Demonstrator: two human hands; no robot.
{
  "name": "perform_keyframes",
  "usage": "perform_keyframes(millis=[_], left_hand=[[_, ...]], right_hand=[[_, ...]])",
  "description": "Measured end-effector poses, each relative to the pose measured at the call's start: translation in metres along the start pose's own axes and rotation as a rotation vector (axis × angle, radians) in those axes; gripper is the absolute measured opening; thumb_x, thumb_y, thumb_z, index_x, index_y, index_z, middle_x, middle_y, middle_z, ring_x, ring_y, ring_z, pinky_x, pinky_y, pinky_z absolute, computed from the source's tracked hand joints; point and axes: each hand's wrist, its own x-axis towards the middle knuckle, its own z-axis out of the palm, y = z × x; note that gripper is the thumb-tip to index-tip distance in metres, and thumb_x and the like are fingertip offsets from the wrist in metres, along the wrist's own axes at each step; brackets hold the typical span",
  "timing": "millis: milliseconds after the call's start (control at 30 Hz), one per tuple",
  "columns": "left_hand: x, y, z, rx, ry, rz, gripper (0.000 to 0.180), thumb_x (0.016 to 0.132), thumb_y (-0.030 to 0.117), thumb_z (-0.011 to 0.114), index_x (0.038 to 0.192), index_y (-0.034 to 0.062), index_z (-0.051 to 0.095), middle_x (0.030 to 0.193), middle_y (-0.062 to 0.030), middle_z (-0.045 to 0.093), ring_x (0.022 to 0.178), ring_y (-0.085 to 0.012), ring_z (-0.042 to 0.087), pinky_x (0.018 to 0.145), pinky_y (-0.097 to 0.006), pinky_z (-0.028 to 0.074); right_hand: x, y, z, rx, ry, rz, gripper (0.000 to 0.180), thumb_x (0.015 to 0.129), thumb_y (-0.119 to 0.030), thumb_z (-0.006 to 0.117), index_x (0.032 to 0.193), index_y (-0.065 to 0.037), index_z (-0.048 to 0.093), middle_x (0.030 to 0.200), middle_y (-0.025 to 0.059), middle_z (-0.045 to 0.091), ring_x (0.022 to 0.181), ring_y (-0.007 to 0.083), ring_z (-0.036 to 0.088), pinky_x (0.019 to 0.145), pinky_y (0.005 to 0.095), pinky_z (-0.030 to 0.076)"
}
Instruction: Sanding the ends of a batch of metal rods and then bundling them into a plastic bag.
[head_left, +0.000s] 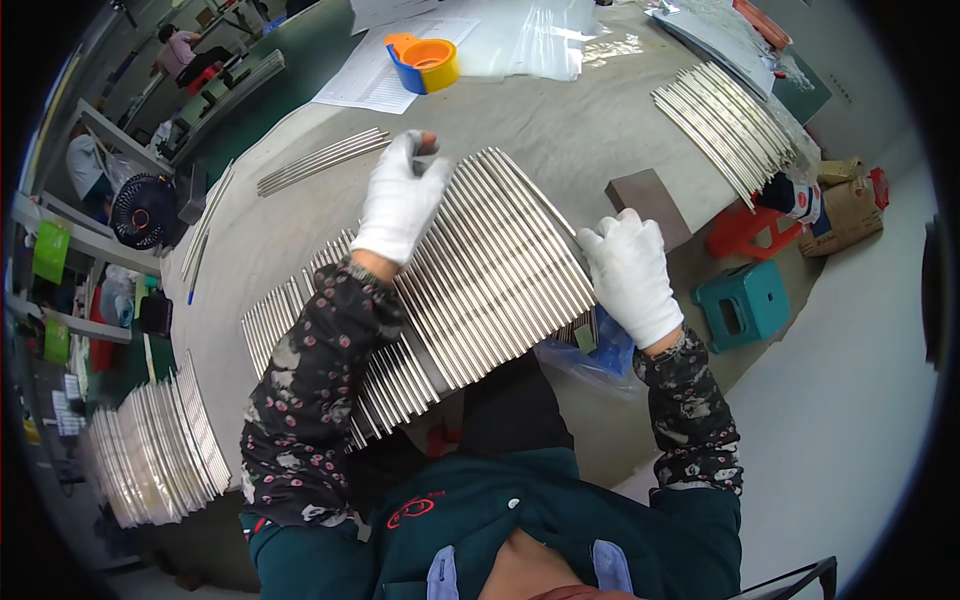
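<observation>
A wide row of thin silvery metal rods [490,270] lies side by side on the grey table before me. My left hand [405,200], in a white glove with a bare fingertip showing, is over the far left part of this row. Its fingers are bent, with a gap between thumb and forefinger and nothing visible between them. At the row's right edge is my right hand [632,275], also gloved in white, its fingers curled around the end of the outermost rod. The fingertips there are partly hidden. A dark flat strip [425,355] shows among the rods near the front.
A brown block [650,205] sits right of the rods. More rods lie at the far right [725,130], far left [325,162] and near left [160,450]. Tape rolls [425,65], papers [375,90] and clear bags [530,40] are at the back. A teal stool [742,307] stands right.
</observation>
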Motion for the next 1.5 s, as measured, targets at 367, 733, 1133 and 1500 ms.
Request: perform_keyframes(millis=[367,733,1133,1500], left_hand=[[-0.164,-0.014,-0.079,0.751,-0.628,0.407,0.07,0.08,0.044,0.059,0.14,0.0165,0.035,0.143,-0.0199,0.031,0.135,-0.0388,0.025,0.107,-0.06,0.014],[-0.206,-0.036,-0.125,0.749,-0.564,0.33,0.07,0.089,0.056,0.04,0.147,0.0216,0.022,0.147,-0.0203,0.026,0.132,-0.0421,0.028,0.107,-0.06,0.016],[-0.251,-0.062,-0.188,0.881,-0.369,0.166,0.065,0.085,0.053,0.047,0.139,0.0181,0.037,0.143,-0.0165,0.033,0.132,-0.0386,0.03,0.107,-0.059,0.016],[-0.262,-0.077,-0.204,0.439,-0.045,0.081,0.075,0.089,0.067,0.029,0.145,0.017,0.029,0.145,-0.0189,0.031,0.136,-0.0391,0.027,0.11,-0.056,0.012]], right_hand=[[-0.003,-0.044,-0.015,0.322,-0.15,-0.243,0.064,0.077,-0.043,0.061,0.125,-0.003,0.049,0.128,0.0223,0.046,0.125,0.0382,0.039,0.102,0.0459,0.032],[0.005,-0.097,-0.014,0.398,-0.279,-0.444,0.071,0.077,-0.045,0.059,0.13,-0.001,0.043,0.133,0.0262,0.041,0.128,0.041,0.034,0.108,0.0517,0.024],[0.018,-0.202,-0.023,0.534,-0.354,-0.679,0.076,0.075,-0.053,0.062,0.126,0.001,0.046,0.134,0.0244,0.041,0.129,0.0373,0.035,0.108,0.0486,0.025],[0.028,-0.087,-0.022,0.284,-0.115,-0.216,0.066,0.081,-0.035,0.054,0.134,0.002,0.039,0.132,0.031,0.039,0.123,0.0475,0.037,0.103,0.0515,0.03]])
